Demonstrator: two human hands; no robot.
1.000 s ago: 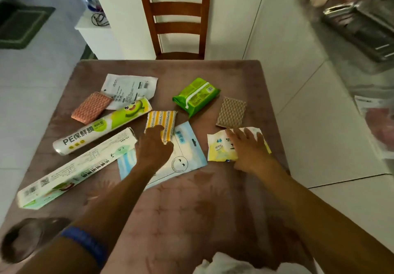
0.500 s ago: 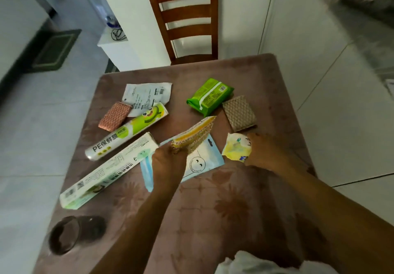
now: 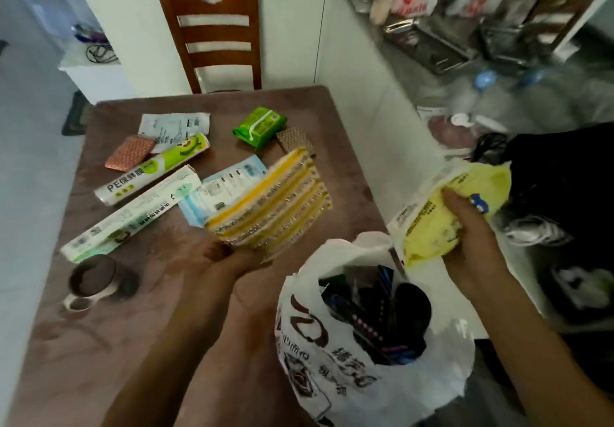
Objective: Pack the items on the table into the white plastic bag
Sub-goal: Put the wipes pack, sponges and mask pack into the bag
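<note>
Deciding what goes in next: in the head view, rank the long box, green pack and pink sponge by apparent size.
1. Long box, clearly largest.
2. Green pack and pink sponge look alike; the pack lies farther away, so no ranking.

left hand [image 3: 229, 257] holding striped sponge pack [image 3: 272, 204], right hand [image 3: 465, 227] clutching yellow packet [image 3: 432, 227] above open white plastic bag [image 3: 332, 343]

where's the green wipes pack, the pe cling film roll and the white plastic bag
green wipes pack [image 3: 259, 126], head view, middle of its top face
pe cling film roll [image 3: 151, 169], head view, mid-length on the label
white plastic bag [image 3: 319, 353], head view, printed front wall
</note>
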